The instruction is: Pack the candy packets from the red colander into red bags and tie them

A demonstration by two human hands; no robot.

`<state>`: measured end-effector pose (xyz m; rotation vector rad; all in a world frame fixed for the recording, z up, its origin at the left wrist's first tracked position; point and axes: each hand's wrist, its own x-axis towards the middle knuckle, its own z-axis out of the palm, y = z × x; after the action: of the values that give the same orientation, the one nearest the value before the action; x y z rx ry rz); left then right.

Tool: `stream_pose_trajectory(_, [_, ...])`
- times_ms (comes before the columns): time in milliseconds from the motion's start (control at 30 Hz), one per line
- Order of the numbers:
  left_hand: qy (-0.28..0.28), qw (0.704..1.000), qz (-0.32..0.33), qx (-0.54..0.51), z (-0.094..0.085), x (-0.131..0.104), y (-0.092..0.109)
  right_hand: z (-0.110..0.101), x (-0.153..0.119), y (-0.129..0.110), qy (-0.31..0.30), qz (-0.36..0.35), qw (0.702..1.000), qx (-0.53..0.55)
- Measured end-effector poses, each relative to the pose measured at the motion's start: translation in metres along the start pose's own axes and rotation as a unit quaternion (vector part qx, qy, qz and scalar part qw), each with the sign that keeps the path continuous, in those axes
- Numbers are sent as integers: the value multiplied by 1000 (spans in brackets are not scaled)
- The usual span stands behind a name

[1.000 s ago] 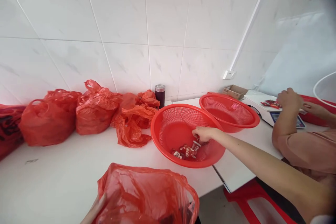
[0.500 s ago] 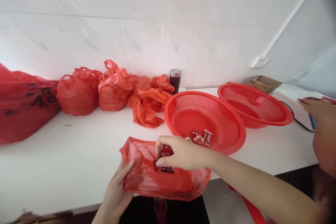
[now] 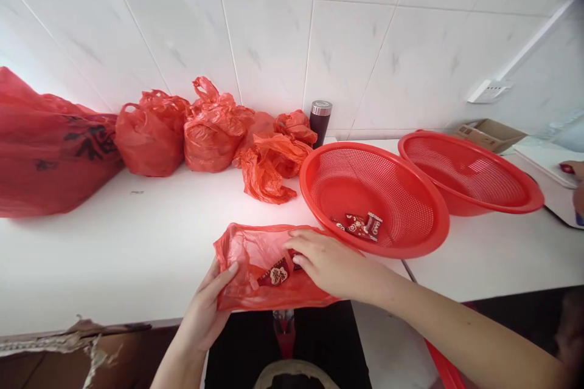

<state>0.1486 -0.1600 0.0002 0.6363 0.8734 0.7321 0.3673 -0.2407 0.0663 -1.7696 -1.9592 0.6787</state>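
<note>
An open red bag [image 3: 274,299] is spreading its wide mouth at the front edge of the counter [image 3: 137,243], in front of the nearer basket [image 3: 326,191], with dark red packets [image 3: 277,273] lying inside; whether the counter is bearing any of its weight is not clear. The left hand [image 3: 208,316] is pinching the bag's left side, the thumb pressing over the rim and the fingers mostly hiding behind the plastic. The right hand [image 3: 335,264] is reaching into the mouth from the right, its fingers part-curled and standing apart from the thumb; a dark packet is showing right by the thumb, but whether the hand is gripping it cannot be told. Behind the right hand, the nearer basket is holding a few red-and-white packets [image 3: 365,226] low on its near side. A second basket [image 3: 474,185] is sitting beside it to the right, near a small cardboard box [image 3: 495,135]. To the left of the nearer basket, crumpled red bags [image 3: 269,176] are lying near a dark flask [image 3: 320,124], which is standing upright by the wall. Farther left, two filled bags [image 3: 152,143] are resting next to a large red bag [image 3: 50,152] bearing black markings. At the far right edge, another person's hand [image 3: 578,173] is partly showing.
</note>
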Motion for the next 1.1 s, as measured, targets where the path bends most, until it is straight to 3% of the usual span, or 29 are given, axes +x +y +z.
stream_pose_trajectory(100, [-10, 1000, -12, 7, 2, -2, 1, -32, -5, -2, 85, 6, 996, 23])
stream_pose_trajectory(167, [-10, 1000, -17, 13, 2, -3, 2, -55, -7, 18, 133, 50, 989, -41])
stream_pose_trajectory(200, [-7, 1000, -17, 16, 3, -4, 3, -64, -7, 33, 127, 86, 984, -90])
stream_pose_trajectory(267, [1, 1000, -16, 20, 3, -4, 3, -75, -10, 67, 38, 183, 968, -167])
stream_pose_trajectory(367, [13, 1000, -12, 23, 4, -5, 2, -75, -16, 108, -132, 298, 930, -170])
stream_pose_trajectory(433, [18, 999, -10, 30, 5, -5, 2, -71, -19, 121, -157, 322, 921, -152])
stream_pose_trajectory(633, [44, 998, 2, 50, 7, -5, 1, -80, -12, 131, -91, 311, 944, -65])
stream_pose_trajectory(867, [59, 998, 7, 36, 6, -4, 3, -112, -4, 144, 80, 283, 952, 85])
stream_pose_trajectory(1033, [55, 998, 4, 43, 5, -1, 1, -121, -3, 116, 145, 216, 923, 282])
stream_pose_trajectory(1100, [54, 998, 2, 37, 5, 0, 0, -118, -3, 93, 124, 190, 916, 332])
